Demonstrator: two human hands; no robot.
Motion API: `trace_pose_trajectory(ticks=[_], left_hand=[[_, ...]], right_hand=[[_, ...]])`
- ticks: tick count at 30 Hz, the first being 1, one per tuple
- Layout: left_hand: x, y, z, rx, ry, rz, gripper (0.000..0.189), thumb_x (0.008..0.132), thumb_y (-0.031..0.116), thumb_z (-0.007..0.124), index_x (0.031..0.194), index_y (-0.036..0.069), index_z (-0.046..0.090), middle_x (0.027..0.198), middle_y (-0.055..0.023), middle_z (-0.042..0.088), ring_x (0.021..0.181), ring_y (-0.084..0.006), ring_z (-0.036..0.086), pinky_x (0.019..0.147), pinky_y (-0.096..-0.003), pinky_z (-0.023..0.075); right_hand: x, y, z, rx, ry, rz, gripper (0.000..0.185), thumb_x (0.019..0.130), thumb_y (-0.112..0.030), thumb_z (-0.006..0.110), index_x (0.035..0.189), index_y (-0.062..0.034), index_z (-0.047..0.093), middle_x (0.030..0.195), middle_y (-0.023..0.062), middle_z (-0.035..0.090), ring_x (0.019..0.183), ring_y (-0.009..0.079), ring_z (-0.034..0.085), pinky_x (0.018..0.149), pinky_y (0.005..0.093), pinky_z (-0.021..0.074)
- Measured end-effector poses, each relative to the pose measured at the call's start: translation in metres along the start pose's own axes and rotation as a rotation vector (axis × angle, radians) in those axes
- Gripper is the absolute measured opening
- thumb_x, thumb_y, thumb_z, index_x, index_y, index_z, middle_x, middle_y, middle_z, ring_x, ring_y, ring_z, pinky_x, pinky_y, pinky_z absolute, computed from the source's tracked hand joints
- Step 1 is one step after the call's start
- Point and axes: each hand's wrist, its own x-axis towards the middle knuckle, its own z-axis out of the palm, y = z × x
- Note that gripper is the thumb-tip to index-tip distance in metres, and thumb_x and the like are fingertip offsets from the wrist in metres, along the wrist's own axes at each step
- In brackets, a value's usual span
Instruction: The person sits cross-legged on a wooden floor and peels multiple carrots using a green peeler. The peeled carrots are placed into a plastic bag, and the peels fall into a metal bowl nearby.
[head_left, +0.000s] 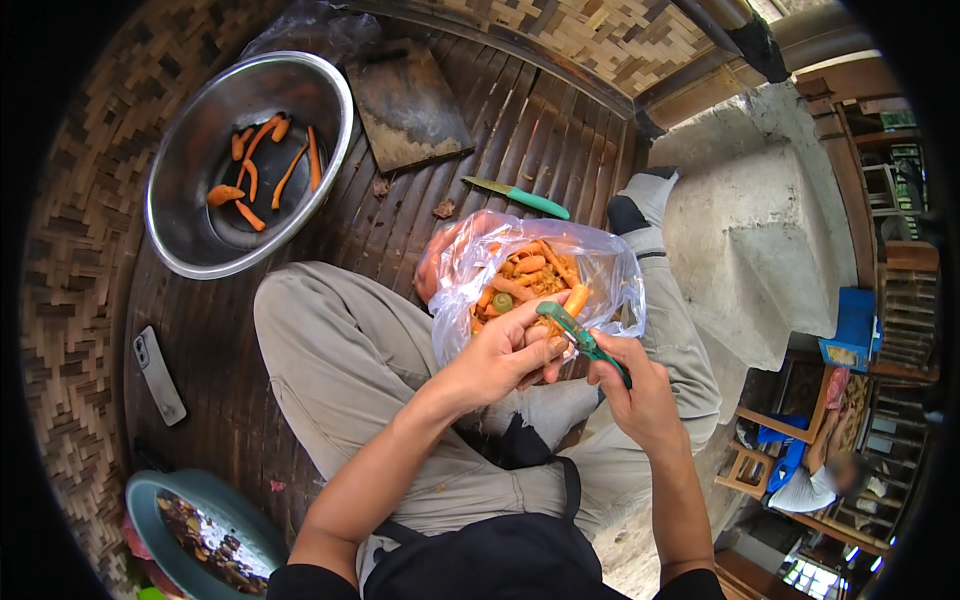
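Note:
My left hand (502, 349) grips a carrot (576, 300) whose orange end sticks up past the fingers. In my right hand (634, 386) is a green-handled peeler (577, 334), its head against the carrot. Just beyond both hands, a clear plastic bag (611, 274) lies open between my folded legs. Carrots and shredded peel (529, 274) fill it, with a green round piece (502, 302) among them. Behind the bag a knife (525, 198) with a turquoise handle rests on the slatted floor. Part of the carrot is hidden by my left fingers.
A metal basin (176, 187) holding several peeled carrots stands at the upper left. Beside it lies a worn wooden board (409, 105). On the left are a phone (159, 375) and a grey-green basin (150, 502) with scraps. Concrete steps (772, 247) rise at right; a person (806, 487) sits farther off.

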Motion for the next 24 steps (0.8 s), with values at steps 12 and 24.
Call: trace_pose_trajectory(ticks=[12, 24], left_hand=[[0.0, 0.003, 0.003, 0.028, -0.081, -0.019, 0.056, 0.105, 0.016, 0.05, 0.155, 0.008, 0.028, 0.077, -0.0058, 0.063, 0.053, -0.0042, 0.045, 0.049, -0.0182, 0.0365], [-0.001, 0.005, 0.002, 0.068, -0.039, -0.051, 0.053, 0.105, 0.018, 0.05, 0.154, 0.008, 0.031, 0.076, -0.0031, 0.061, 0.052, -0.0039, 0.044, 0.047, -0.0179, 0.0358]], right_hand=[[0.012, 0.029, -0.01, -0.057, 0.234, 0.097, 0.032, 0.099, -0.001, 0.054, 0.131, -0.003, 0.053, 0.076, 0.0063, 0.064, 0.064, 0.0099, 0.057, 0.059, 0.0244, 0.0459], [0.003, 0.014, -0.005, -0.065, 0.149, 0.1, 0.034, 0.096, -0.003, 0.06, 0.13, -0.0035, 0.055, 0.08, 0.0107, 0.067, 0.068, 0.0177, 0.067, 0.064, 0.0304, 0.053]])
